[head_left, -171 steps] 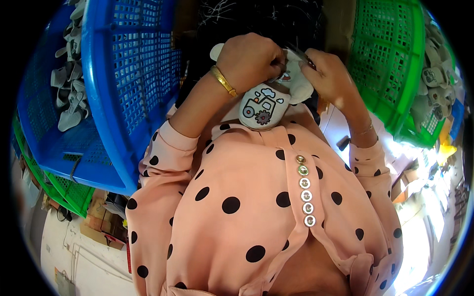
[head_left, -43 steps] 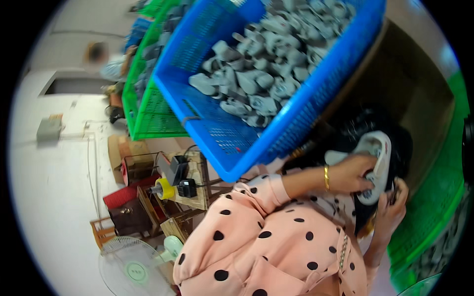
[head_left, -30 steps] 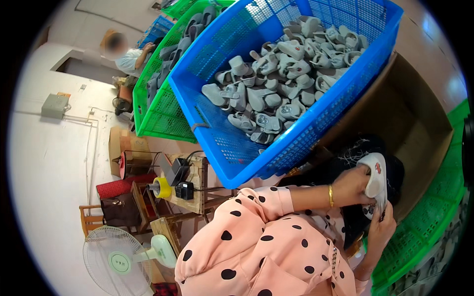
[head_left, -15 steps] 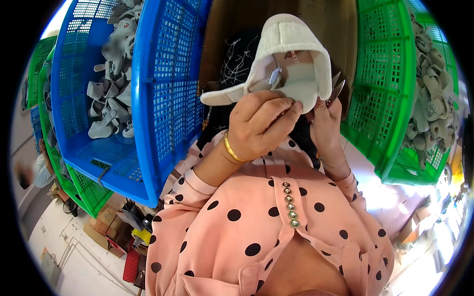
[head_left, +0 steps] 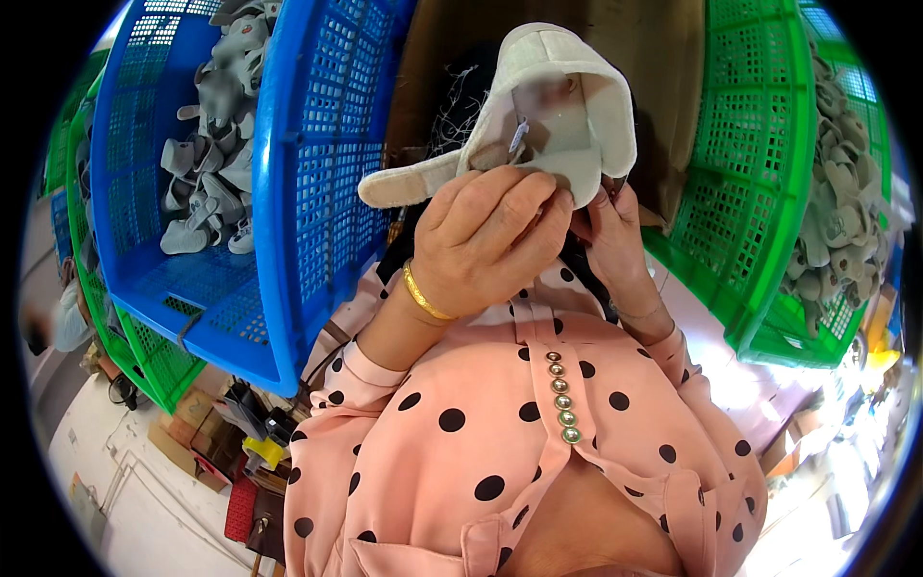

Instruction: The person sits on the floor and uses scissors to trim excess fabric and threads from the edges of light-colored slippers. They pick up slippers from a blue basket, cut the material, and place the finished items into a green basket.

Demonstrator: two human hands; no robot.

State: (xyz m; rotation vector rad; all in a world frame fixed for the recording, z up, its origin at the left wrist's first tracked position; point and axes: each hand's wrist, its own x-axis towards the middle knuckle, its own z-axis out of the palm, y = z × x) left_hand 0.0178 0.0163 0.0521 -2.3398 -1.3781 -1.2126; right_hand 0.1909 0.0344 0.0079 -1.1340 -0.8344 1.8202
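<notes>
With the left hand (head_left: 492,236) I am pinching the pale shoe (head_left: 565,139), right of the blue basket (head_left: 277,212); what the right hand (head_left: 617,236) is holding, I cannot tell. This shoe is seemingly awaiting completion.

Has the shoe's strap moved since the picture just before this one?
Yes, slightly left: the strap now overlaps the blue basket in the view; before, its tip barely reached the basket's edge.

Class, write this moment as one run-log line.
left hand: grips pale shoe by near edge; right hand: at its right edge, grip unclear; left side: blue basket; right side: green basket
</notes>
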